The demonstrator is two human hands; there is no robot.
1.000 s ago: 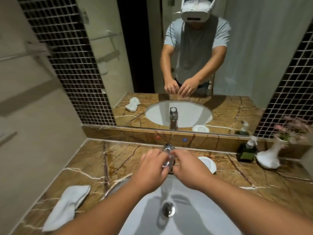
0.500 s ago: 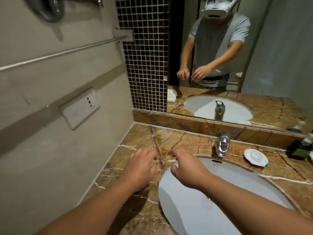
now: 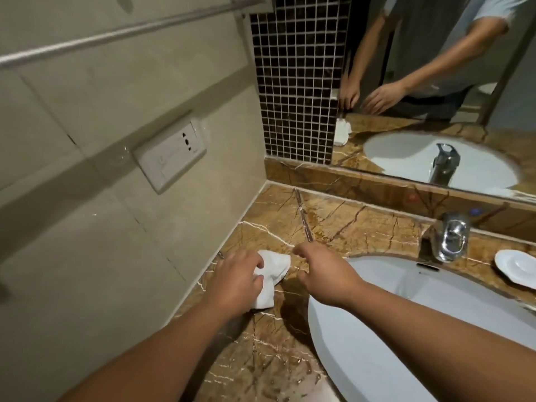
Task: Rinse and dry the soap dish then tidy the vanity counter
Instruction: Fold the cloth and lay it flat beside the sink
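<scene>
A white folded cloth [image 3: 274, 271] lies on the brown marble counter [image 3: 342, 224] left of the sink. My left hand [image 3: 236, 278] rests on it with fingers closed over its near part. Just right of the cloth, my right hand [image 3: 322, 274] hovers with fingers curled and apart, holding nothing. The white soap dish [image 3: 514, 266] sits on the counter at the far right, beyond the chrome faucet [image 3: 449, 236]. It holds no soap that I can see.
The white oval sink basin [image 3: 377, 329] fills the lower right. A beige wall with a socket plate [image 3: 171, 153] and a towel rail [image 3: 116, 33] closes the left side. A mirror [image 3: 435, 82] and dark mosaic tiles [image 3: 295, 82] stand behind the counter.
Both hands left the faucet and moved left across the counter. The view swung left with them. My left hand has come down on the white cloth.
</scene>
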